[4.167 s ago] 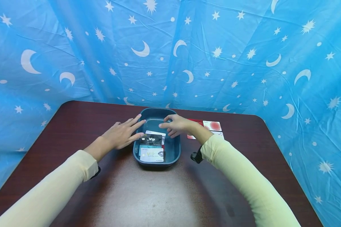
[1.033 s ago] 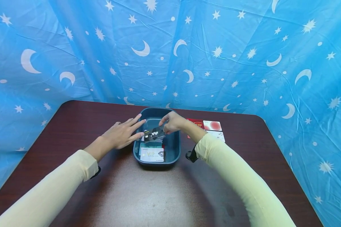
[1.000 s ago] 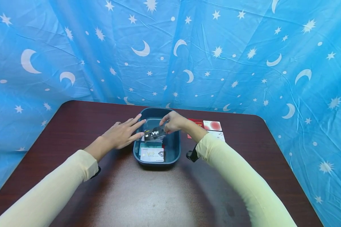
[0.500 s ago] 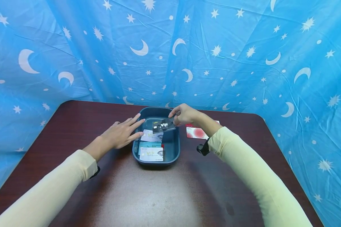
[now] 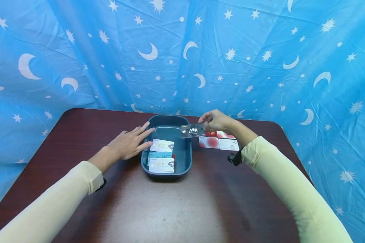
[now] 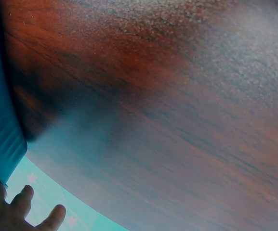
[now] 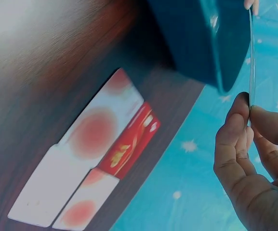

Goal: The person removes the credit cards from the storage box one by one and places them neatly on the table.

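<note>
My right hand [image 5: 216, 120] pinches a black VIP card [image 5: 192, 130] by its right end, above the right rim of the dark blue tray [image 5: 187, 168]. Edge-on in the right wrist view, the card [image 7: 252, 57] sits between thumb and fingertips. My left hand [image 5: 127, 144] lies with fingers spread along the tray's left rim. Inside the tray are a white VIP card [image 5: 162, 145], a teal card [image 5: 159, 155] and another white VIP card [image 5: 161, 165], with a bit of red showing beside them. The left wrist view catches only fingertips [image 6: 20, 204] at the tray's wall.
Right of the tray, several cards lie in a close block on the brown table [image 5: 170, 209]: a red card [image 7: 131, 139], white cards with red circles [image 7: 93, 132] and a plain white card [image 5: 229, 144]. A blue star-and-moon curtain [image 5: 182, 54] hangs behind the table.
Lifted off the cards in the tray, the black card has moved right and up with my right hand, uncovering the white and teal cards. My left hand keeps its place.
</note>
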A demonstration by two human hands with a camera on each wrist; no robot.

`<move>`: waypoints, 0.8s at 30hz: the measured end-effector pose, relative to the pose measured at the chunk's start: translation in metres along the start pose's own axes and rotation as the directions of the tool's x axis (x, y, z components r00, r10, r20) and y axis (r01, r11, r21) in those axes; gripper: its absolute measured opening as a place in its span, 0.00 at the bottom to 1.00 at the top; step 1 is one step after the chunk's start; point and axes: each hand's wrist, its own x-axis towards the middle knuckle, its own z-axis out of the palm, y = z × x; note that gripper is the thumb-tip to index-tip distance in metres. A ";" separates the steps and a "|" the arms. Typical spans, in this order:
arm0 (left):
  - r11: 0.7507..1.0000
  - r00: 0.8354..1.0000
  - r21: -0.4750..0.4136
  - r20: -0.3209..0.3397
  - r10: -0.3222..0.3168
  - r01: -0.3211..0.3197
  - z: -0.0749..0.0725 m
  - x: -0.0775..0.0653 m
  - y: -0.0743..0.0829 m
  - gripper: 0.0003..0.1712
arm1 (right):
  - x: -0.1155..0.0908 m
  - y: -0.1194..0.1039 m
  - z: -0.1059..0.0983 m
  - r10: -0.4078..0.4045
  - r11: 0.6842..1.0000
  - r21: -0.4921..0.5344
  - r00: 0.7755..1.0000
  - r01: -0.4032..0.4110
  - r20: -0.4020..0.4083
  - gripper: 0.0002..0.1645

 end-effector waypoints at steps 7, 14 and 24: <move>1.000 1.000 0.002 -0.002 -0.004 0.004 0.000 -0.001 -0.001 0.40 | -0.008 0.022 -0.011 0.011 1.000 0.015 1.000 -0.011 0.009 0.20; 1.000 1.000 0.000 -0.008 0.001 -0.001 0.001 0.000 -0.001 0.39 | -0.013 0.042 -0.015 0.014 1.000 -0.012 1.000 -0.014 0.010 0.19; 1.000 1.000 -0.001 -0.005 -0.002 0.002 0.001 0.000 -0.001 0.39 | -0.014 0.064 -0.005 0.034 0.999 -0.028 0.999 -0.034 0.005 0.17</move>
